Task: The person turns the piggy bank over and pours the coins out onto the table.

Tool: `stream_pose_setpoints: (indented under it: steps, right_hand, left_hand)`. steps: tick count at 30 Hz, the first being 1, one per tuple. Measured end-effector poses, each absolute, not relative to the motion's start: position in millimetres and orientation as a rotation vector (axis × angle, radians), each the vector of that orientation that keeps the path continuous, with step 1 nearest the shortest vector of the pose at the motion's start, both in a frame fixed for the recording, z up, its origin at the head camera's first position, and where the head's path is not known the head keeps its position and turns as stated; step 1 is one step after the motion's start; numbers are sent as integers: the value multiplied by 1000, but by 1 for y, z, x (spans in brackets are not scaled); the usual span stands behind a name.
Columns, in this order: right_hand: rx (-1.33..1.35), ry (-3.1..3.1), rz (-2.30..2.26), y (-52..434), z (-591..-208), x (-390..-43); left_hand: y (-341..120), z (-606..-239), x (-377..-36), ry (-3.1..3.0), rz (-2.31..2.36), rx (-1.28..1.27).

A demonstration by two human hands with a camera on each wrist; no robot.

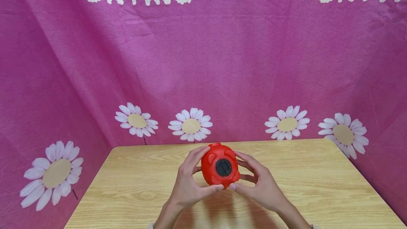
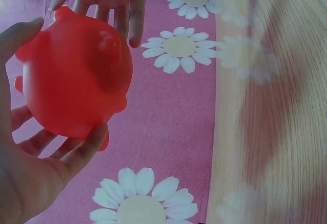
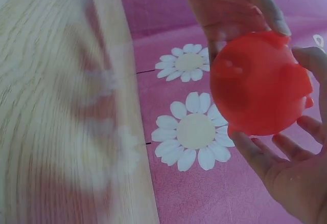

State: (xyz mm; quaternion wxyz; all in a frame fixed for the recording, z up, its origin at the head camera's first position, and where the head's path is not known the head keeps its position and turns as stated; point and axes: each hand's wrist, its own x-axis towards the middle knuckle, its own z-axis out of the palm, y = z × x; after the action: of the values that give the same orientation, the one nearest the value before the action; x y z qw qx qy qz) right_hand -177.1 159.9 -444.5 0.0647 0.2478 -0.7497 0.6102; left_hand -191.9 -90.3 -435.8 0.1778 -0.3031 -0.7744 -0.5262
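A round red piggy bank (image 1: 207, 168) is held up above the table, its underside with short stubby feet turned towards the head camera. In the middle of that underside sits a round black plug (image 1: 223, 167) with a slot across it. My left hand (image 1: 189, 181) grips the bank's left side, thumb below and fingers curled over the top. On the opposite side my right hand (image 1: 262, 183) holds it the same way, its thumb close to the left one. Both wrist views show the bank's smooth red body (image 2: 71, 81) between the two hands; the plug is hidden there.
A light wood-grain table (image 1: 140, 186) lies below the hands, with reddish shadows on it. Pink cloth (image 1: 222, 63) with daisies and white lettering hangs behind and along the sides, meeting the table's far edge.
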Motion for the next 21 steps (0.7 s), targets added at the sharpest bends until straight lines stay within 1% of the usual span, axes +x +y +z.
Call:
stream_pose_setpoints:
  steps: [13,21]
  right_hand:
    - [632,-2329,1663,153,-446,-173]
    - [633,-2293,1666,151,-448,-173]
  left_hand:
    - [-85,-432,-184,-2297,-1501,-850]
    - [-86,-430,-184,-2297,-1455,-891]
